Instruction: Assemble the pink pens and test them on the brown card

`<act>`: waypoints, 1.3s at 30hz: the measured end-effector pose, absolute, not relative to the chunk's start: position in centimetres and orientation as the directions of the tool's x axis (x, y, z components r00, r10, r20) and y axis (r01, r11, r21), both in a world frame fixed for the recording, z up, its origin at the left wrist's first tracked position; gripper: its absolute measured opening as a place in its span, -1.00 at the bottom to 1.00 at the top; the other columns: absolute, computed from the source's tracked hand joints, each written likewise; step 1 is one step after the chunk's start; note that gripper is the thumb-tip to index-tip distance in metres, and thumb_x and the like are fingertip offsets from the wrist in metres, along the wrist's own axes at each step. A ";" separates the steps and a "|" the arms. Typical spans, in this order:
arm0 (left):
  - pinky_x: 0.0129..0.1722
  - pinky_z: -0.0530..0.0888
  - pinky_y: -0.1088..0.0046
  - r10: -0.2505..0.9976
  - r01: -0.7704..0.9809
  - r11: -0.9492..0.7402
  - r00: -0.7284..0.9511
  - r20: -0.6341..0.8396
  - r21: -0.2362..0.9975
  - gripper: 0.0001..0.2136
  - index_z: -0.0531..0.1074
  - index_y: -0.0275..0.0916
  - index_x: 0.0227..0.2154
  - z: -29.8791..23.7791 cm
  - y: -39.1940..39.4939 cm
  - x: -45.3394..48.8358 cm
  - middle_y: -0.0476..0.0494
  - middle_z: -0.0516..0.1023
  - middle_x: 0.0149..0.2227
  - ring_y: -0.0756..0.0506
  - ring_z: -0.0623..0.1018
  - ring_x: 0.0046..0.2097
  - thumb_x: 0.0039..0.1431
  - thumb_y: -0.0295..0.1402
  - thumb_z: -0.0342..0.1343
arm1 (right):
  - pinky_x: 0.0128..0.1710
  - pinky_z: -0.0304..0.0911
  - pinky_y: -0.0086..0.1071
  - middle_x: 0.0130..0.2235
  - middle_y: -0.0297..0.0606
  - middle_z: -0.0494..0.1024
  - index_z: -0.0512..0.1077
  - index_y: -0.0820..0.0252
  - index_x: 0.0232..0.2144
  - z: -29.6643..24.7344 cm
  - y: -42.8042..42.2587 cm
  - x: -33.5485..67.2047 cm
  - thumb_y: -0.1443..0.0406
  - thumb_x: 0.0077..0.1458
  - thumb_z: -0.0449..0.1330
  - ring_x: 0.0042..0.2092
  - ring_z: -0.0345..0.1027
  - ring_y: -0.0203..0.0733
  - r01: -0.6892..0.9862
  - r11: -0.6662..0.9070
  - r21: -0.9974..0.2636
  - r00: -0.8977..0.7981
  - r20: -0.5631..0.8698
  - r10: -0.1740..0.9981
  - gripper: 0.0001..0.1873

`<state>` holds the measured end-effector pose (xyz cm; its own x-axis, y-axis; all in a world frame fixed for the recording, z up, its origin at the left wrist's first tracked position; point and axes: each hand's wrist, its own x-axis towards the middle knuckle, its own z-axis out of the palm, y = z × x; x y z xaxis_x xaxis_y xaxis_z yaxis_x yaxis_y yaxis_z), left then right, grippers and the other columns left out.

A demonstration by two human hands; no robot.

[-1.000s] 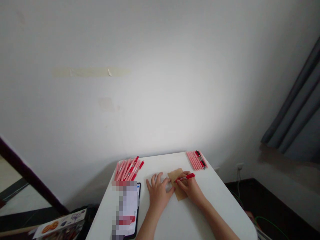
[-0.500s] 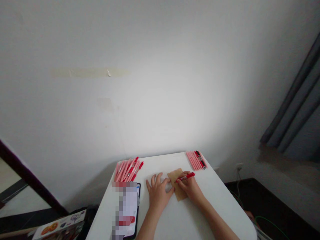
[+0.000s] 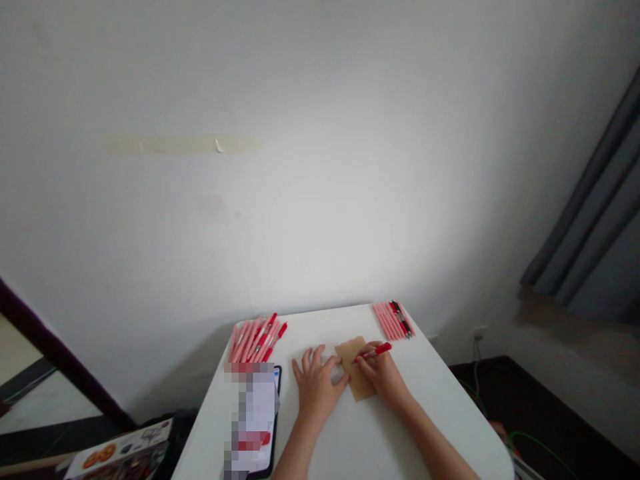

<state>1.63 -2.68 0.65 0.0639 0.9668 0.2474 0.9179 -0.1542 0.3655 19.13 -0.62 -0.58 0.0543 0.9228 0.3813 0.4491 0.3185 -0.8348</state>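
A red pen (image 3: 375, 353) is gripped in my right hand (image 3: 386, 372), its tip down at the brown paper (image 3: 359, 385). The paper lies slightly turned on the white table (image 3: 350, 440). My left hand (image 3: 317, 387) rests with spread fingers on the tabletop, its thumb and index fingertip at the paper's left edge. Whether the pen has left marks is too small to tell.
Several pink and red pens (image 3: 255, 339) lie in a loose pile at the table's back left. A row of pink, red and black pens (image 3: 393, 321) is at the back right. Near the left edge lies a phone (image 3: 260, 460), partly pixelated. The wall (image 3: 320, 200) rises behind the table.
My right hand and the red pen have shifted slightly to the right over the paper. My left hand and the paper stay in place.
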 end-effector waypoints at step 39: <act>0.24 -0.05 -0.12 0.938 0.915 -0.159 0.023 0.346 0.370 -0.67 0.44 0.15 -0.07 -0.3 -2.3 1.5 -0.08 0.31 0.15 -0.28 0.17 0.22 0.06 -0.12 0.10 | -0.15 0.30 -0.24 -0.30 -0.15 0.56 0.50 0.17 -0.37 -1.1 -0.1 20.1 0.09 0.07 0.14 -0.20 0.43 -0.07 0.408 0.342 -0.847 0.152 0.432 0.889 -0.71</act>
